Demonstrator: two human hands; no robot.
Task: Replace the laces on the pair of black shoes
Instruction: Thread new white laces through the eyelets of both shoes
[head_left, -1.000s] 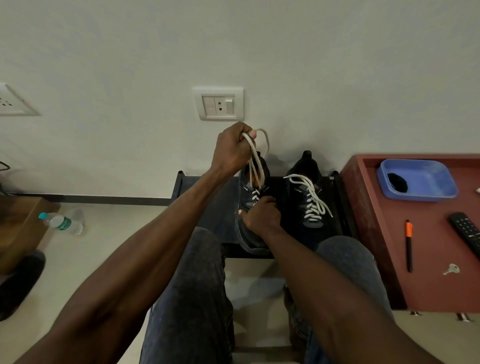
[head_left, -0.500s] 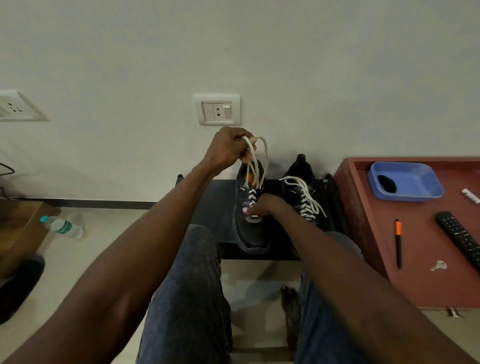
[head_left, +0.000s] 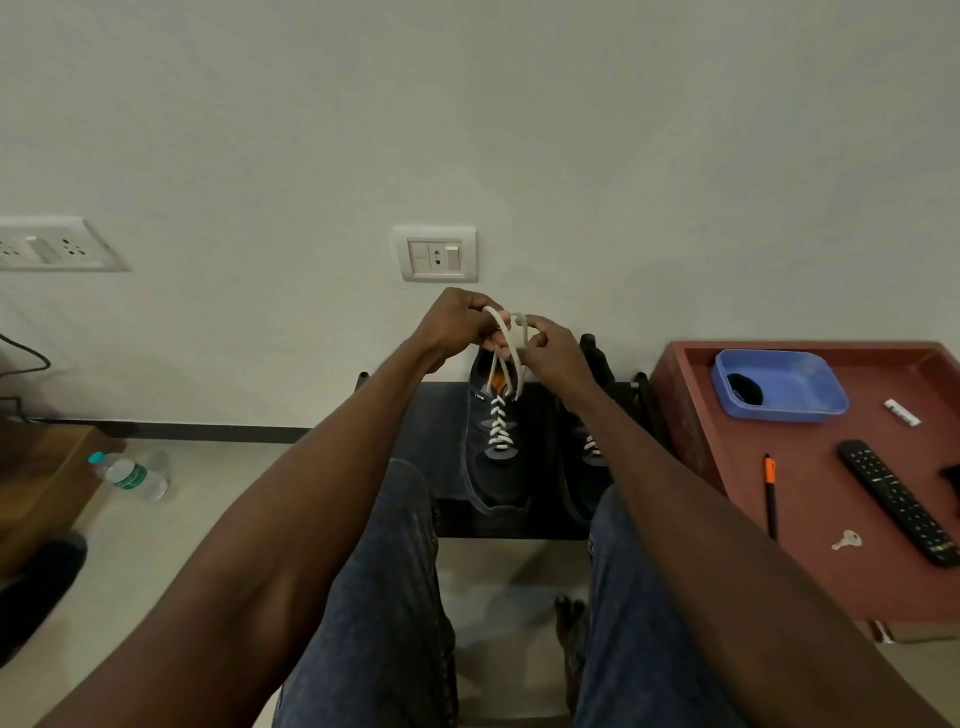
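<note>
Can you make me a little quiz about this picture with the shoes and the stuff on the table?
1. True or false: both hands hold the white lace above the left shoe.
2. What lies nearest the key on the red table? A) bottle B) remote C) wall socket
3. What colour is the tray?

Key
1. True: the left hand and right hand both pinch it.
2. B, the remote.
3. Blue.
</note>
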